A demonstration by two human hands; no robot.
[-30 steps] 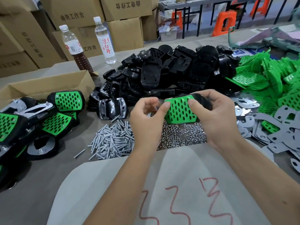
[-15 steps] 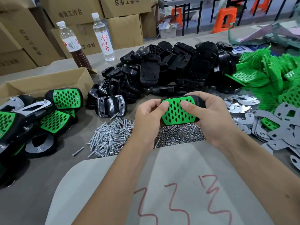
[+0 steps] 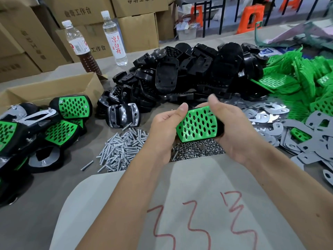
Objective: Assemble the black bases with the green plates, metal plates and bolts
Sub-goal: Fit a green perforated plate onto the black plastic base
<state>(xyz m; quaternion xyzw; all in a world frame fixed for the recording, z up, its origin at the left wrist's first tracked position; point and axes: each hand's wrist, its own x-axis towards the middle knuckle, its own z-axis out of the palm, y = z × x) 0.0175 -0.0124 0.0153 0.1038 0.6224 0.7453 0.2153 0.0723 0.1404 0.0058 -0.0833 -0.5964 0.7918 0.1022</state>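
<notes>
A green perforated plate (image 3: 198,124) sits on a black base (image 3: 220,124), and both my hands hold this pair above the table. My left hand (image 3: 165,130) grips its left edge with the thumb up on the corner. My right hand (image 3: 234,127) cups the base from the right, thumb raised off the plate. Below lie a heap of bolts (image 3: 122,150) and a heap of nuts (image 3: 196,148). Black bases (image 3: 189,74) are piled behind, green plates (image 3: 306,82) at the right, metal plates (image 3: 297,134) beside them.
Finished assemblies (image 3: 45,127) lie at the left in front of an open cardboard box (image 3: 54,87). Two bottles (image 3: 115,38) stand at the back by stacked cartons. A grey sheet with red marks (image 3: 180,204) covers the near table.
The plate and base have tilted, the right side dropping lower. My right thumb has lifted off the green plate. Both hands shifted slightly right.
</notes>
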